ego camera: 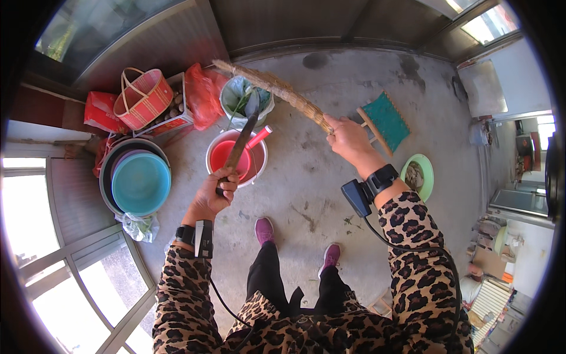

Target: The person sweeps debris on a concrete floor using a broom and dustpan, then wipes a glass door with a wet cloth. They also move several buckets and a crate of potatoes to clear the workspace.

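My left hand [216,192] is closed round the dark wooden handle of a short tool [241,148]. Its grey metal head, perhaps a small shovel blade, reaches over a lined bucket [261,116] with green leaves inside. Below the handle stands a pale bucket [261,170] containing a red dipper [219,155]. With my right hand [349,138] I grip the bound end of a long straw broom [283,90]. The broom is held aloft, and its thin tip slants away to the far left, above the lined bucket.
At left stand stacked basins [141,183], a pink woven basket [146,97], a box of round produce [177,106] and a red plastic bag [201,97]. A green-topped folding stool [385,121] and a green basin [424,177] are on the concrete floor [305,186] at right.
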A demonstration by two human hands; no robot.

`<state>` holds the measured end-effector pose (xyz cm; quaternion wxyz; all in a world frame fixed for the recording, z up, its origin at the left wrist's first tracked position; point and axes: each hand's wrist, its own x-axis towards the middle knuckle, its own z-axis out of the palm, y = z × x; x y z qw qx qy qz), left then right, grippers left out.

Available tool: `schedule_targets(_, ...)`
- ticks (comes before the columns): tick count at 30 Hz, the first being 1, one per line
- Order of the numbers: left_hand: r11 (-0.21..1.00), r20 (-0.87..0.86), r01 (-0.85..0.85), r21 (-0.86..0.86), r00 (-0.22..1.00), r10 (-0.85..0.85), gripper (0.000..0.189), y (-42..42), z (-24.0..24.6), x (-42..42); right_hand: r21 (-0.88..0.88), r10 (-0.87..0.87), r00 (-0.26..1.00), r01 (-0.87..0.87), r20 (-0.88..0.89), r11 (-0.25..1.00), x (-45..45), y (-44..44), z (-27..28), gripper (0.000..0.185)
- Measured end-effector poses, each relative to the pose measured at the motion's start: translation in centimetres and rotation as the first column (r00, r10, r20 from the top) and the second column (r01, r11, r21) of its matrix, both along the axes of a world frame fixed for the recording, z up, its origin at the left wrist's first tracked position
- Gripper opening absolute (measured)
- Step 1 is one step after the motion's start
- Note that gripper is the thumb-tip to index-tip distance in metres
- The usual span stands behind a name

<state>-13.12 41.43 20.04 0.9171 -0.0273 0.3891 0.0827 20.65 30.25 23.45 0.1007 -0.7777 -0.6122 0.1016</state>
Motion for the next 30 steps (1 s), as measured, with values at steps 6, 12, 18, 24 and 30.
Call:
schedule_targets(6, 0.981, 0.17, -0.113, -0.156, 0.975, 0.139, 0.03, 0.7, 0.4, 0.2, 0.034, -0.161, 0.878, 0.197, -0.452, 0.98, 0.7, -3.8, -0.6, 0.052)
schedule_targets(12, 0.965, 0.172, -0.166, -0.201, 0.964, 0.201, 0.037, 0.1, 2.2, 1.6, -0.034, -0.262, 0.758, 0.303, -0.597, 0.952, 1.4, -6.2, -0.5, 0.051)
schedule_targets(18, 0.972, 0.142, -0.129, -0.197, 0.977, 0.159, 0.048, -0.5, 5.0, 1.7, -0.23, -0.411, 0.426, 0.414, -0.806, 0.881, 2.0, -9.4, 1.0, 0.052)
schedule_targets(24, 0.929, -0.25, 0.276, 0.246, 0.944, -0.214, 0.047, -4.2, 9.4, 0.7, -0.175, -0.529, 0.643, 0.531, -0.553, 0.829, 2.9, -19.1, -4.8, 0.056)
schedule_targets(30, 0.825, -0.381, 0.513, 0.238, 0.831, -0.407, 0.049, -7.9, 8.8, 0.2, -0.126, -0.479, 0.869, 0.466, -0.12, 0.876, 7.3, -20.5, -14.8, 0.043)
